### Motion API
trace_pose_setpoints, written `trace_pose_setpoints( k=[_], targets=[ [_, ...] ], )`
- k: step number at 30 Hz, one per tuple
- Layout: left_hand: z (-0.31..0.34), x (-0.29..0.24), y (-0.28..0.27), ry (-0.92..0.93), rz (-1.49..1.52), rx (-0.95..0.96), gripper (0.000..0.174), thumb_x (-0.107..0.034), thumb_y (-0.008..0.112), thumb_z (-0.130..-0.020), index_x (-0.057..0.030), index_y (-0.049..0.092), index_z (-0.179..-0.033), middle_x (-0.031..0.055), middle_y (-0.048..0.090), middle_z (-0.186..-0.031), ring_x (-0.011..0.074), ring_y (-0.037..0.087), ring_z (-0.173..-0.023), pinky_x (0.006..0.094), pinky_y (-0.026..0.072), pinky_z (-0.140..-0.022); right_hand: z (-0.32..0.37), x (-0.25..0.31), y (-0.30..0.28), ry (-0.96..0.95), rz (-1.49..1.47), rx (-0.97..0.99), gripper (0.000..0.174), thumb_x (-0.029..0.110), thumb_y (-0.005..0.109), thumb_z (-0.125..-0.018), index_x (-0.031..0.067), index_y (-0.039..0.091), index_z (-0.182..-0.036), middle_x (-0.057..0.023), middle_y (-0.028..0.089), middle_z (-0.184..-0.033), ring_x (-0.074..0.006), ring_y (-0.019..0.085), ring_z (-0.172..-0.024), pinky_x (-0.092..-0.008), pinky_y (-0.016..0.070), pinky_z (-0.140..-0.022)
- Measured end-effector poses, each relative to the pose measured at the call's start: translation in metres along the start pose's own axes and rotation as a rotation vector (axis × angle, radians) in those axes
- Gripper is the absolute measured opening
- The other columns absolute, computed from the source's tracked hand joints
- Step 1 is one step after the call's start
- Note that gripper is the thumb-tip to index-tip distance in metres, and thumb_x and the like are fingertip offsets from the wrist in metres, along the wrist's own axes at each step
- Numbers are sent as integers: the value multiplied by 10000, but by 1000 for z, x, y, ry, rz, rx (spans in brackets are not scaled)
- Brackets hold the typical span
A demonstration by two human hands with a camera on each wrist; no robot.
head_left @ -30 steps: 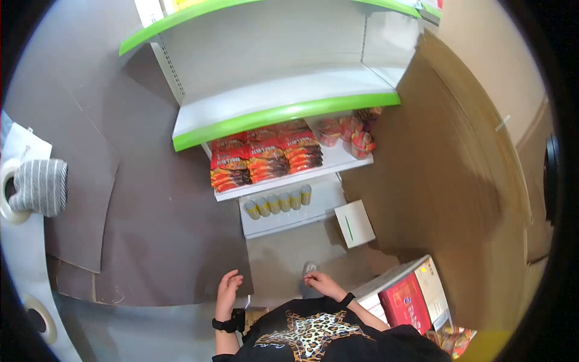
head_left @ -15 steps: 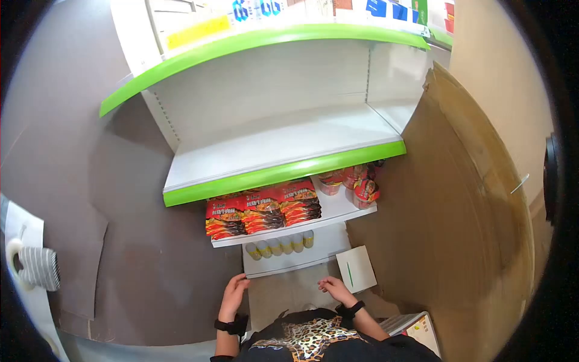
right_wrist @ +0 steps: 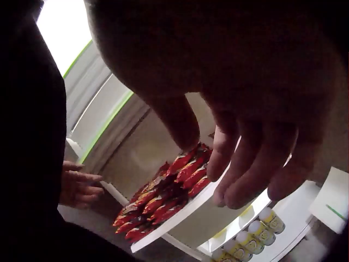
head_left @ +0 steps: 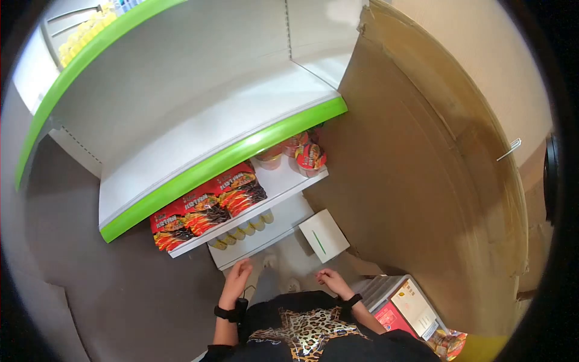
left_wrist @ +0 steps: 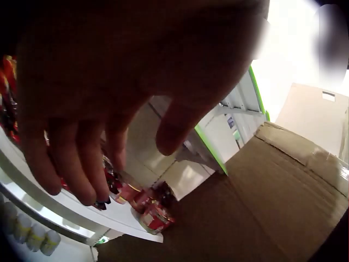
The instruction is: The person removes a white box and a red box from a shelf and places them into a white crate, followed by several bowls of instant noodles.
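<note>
My left hand (head_left: 236, 285) is held in front of the body with its fingers loosely bent and nothing in it. To its right, my right hand (head_left: 335, 285) hangs in the air, also holding nothing. Beyond both hands is a low shelf with stacked red noodle packets (head_left: 208, 202) and red-lidded noodle cups (head_left: 310, 158). In the left wrist view, the fingers (left_wrist: 87, 164) hang apart, overlapping the shelf. The right wrist view shows relaxed fingers (right_wrist: 256, 169) in front of the packets (right_wrist: 163, 196). Yellow-grey cans (head_left: 247, 229) stand in a row on the bottom shelf.
Above the packets is a wide white shelf (head_left: 211, 145) with a green edge. A brown cardboard panel (head_left: 422, 163) walls the right side. A white box (head_left: 324, 235) stands on the floor by the bottom shelf. At lower right is a crate (head_left: 404, 304) with packaged goods.
The head view has turned to the right, so the shelves now appear tilted and further left. The crate at lower right shows more again. Both hands stay before the body, empty.
</note>
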State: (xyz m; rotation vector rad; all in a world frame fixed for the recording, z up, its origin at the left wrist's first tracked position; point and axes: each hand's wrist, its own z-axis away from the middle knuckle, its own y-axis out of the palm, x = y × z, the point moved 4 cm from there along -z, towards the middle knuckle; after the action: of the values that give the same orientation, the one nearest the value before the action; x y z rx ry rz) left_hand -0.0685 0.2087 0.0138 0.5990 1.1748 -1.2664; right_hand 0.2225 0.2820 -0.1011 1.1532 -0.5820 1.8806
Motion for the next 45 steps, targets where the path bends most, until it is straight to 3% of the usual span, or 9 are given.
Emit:
trace_pose_setpoints(
  k=[14, 20, 26, 33, 38, 39, 42, 43, 45],
  targets=[
    [-152, -40, 61, 17, 48, 435, 321, -174, 506, -847, -30, 482, -1132, 55, 560, -947, 120, 505, -879, 250, 393, -794, -32, 20, -52, -42, -4, -368, 181, 143, 469, -863, -19, 527, -919, -69, 589, -858, -139, 572, -780, -257, 458, -696],
    [-222, -94, 93, 109, 60, 504, 297, -148, 494, -851, -25, 489, -1120, 67, 566, -936, 123, 509, -882, 243, 386, -805, -70, 70, -79, -1, 12, -336, 168, 127, 453, -856, -15, 526, -907, -68, 574, -893, -128, 565, -798, -260, 456, -698],
    [-268, -102, 123, -53, 42, 621, 302, -198, 509, -843, -44, 515, -1102, 38, 564, -962, 110, 504, -896, 231, 390, -767, -151, 90, -108, -100, -88, -385, 160, 131, 475, -843, -5, 523, -914, -54, 559, -884, -136, 554, -793, -273, 459, -690],
    [-333, -72, 132, -291, 50, 565, 430, -302, 500, -838, -96, 423, -1206, 52, 493, -1127, 188, 463, -1049, 348, 360, -888, -228, 108, -115, -61, -93, -437, 408, 207, 560, -787, -15, 460, -1115, -99, 563, -893, -165, 550, -779, -272, 447, -694],
    [-375, -61, 137, -294, 108, 410, 579, -305, 601, -746, -76, 384, -1232, 97, 398, -1222, 202, 355, -1140, 357, 332, -898, -293, 88, -107, -89, -96, -375, 555, 235, 570, -775, 1, 366, -1235, -106, 550, -963, -154, 513, -852, -281, 430, -707],
    [-379, -67, 139, -253, 68, 386, 599, -309, 596, -741, -86, 361, -1245, 77, 364, -1255, 225, 330, -1162, 375, 312, -916, -265, 139, -104, 77, -179, -284, 677, 293, 592, -752, -10, 292, -1278, -99, 540, -964, -150, 491, -847, -273, 424, -683],
    [-395, -75, 146, -202, 44, 308, 655, -306, 600, -718, -93, 324, -1273, 48, 324, -1295, 249, 307, -1173, 386, 277, -942, -293, 132, -101, 73, -280, -333, 772, 339, 614, -729, -18, 234, -1298, -89, 532, -940, -147, 478, -794, -263, 416, -649],
    [-404, -69, 147, -168, 86, 343, 660, -307, 597, -722, -96, 316, -1281, 54, 307, -1305, 241, 299, -1176, 385, 275, -944, -301, 131, -102, 125, -287, -329, 806, 268, 611, -728, -31, 167, -1330, -205, 524, -1096, -250, 525, -939, -321, 410, -824],
    [-414, -59, 148, -140, 133, 386, 655, -310, 593, -728, -99, 314, -1283, 62, 303, -1302, 232, 304, -1165, 381, 280, -939, -329, 111, -104, 50, -242, -425, 818, 264, 613, -727, -29, 149, -1334, -208, 509, -1120, -262, 507, -985, -329, 394, -855]
  ],
)
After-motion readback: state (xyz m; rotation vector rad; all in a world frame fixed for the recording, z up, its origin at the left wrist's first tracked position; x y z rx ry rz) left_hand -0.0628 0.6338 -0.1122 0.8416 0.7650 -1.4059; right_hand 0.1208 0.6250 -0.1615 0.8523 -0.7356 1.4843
